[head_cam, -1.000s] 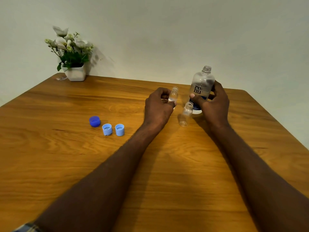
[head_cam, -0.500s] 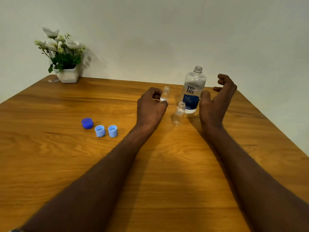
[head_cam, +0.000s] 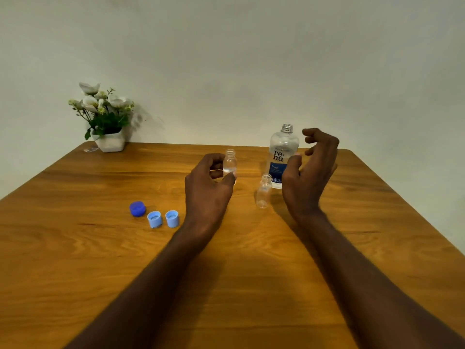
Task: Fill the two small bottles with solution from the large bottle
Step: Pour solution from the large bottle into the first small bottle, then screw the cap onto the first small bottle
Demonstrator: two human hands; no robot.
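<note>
One small bottle [head_cam: 230, 165] is being held upright by the left hand [head_cam: 207, 183], pinched between thumb and curled fingers just above the desk [head_cam: 75, 248]; some clear liquid is showing in it, so its filling is judged to be at least partly done. The second small bottle [head_cam: 264, 191] is standing uncapped on the desk between the two hands and is looking empty, so that fill is judged to be still outstanding. The large bottle [head_cam: 281, 157] is standing upright and uncapped behind it, with nothing gripping it. The right hand [head_cam: 309, 175] is being kept loosely open just beside the large bottle, fingers relaxed and slightly curled, nothing held. Three caps are lying to the left: a dark blue cap [head_cam: 137, 208] and two light blue caps [head_cam: 163, 219], well apart from the bottles. Recapping is also judged to be remaining. A flower pot [head_cam: 109, 142] is sitting at the far corner.
</note>
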